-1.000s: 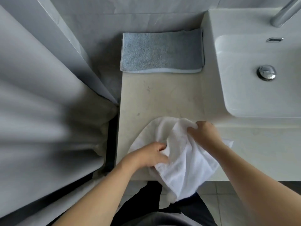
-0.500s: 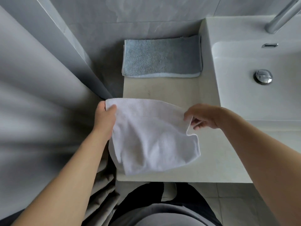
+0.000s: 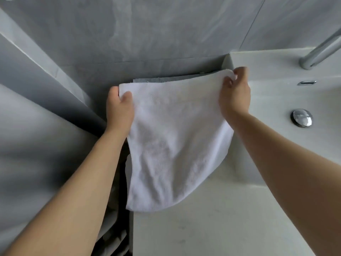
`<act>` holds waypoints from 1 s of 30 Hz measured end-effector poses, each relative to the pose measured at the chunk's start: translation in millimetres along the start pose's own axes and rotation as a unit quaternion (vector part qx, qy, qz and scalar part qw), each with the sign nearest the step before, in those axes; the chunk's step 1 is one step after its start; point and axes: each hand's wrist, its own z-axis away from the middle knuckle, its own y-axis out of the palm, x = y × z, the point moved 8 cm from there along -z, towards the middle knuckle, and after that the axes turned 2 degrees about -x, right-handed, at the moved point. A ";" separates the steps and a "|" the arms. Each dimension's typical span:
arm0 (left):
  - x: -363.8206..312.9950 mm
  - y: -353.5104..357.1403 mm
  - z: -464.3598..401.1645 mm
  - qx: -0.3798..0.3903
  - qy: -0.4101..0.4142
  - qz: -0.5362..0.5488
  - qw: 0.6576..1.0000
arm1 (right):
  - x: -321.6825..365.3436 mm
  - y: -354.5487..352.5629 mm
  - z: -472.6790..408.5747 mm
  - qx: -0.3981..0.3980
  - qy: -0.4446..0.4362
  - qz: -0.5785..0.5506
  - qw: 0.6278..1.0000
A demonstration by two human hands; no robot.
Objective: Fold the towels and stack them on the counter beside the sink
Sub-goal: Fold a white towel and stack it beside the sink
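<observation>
Fingers and thumbs pinch the two upper corners of a white towel [image 3: 173, 145]: the left hand [image 3: 119, 108] grips the left corner, the right hand [image 3: 235, 93] the right. Stretched between them, the towel hangs over the pale counter [image 3: 221, 218] beside the sink [image 3: 287, 100]. Behind its top edge, a sliver of grey towel [image 3: 166, 79] lies against the tiled wall [image 3: 166, 30].

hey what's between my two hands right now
In the head view, the white towel spans between the left hand and right hand, each pinching a top corner.
</observation>
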 end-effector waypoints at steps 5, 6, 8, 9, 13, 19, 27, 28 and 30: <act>28.0 63.7 -71.9 0.022 -0.002 -0.078 0.997 | -9.5 64.9 -47.2 -0.032 -0.047 0.042 0.998; 37.3 72.0 -80.6 0.020 -0.004 -0.094 0.995 | -17.6 75.7 -53.4 -0.037 -0.051 0.034 0.997; 54.2 82.3 -91.4 0.005 0.006 -0.117 0.993 | -36.9 94.2 -65.9 -0.045 -0.055 0.056 0.996; 60.0 85.5 -95.0 -0.003 0.018 -0.133 0.991 | -47.0 103.1 -71.5 -0.041 -0.055 0.080 0.994; 57.5 95.9 -104.3 -0.015 0.090 -0.196 0.976 | -65.2 128.7 -77.7 -0.050 -0.101 0.129 0.985; 54.2 98.8 -107.0 -0.022 0.109 -0.230 0.967 | -65.2 115.0 -72.1 -0.113 -0.129 0.002 0.985; 53.5 59.3 -80.1 -0.045 0.034 -0.168 0.984 | -46.6 78.2 -22.0 -0.053 -0.081 0.008 0.995; 59.3 42.0 -59.7 -0.057 0.032 -0.147 0.987 | -58.3 64.0 5.9 -0.061 -0.054 -0.014 0.997; 85.1 13.7 -7.4 -0.030 -0.009 -0.127 0.991 | -99.6 46.3 65.3 -0.040 0.099 -0.090 0.990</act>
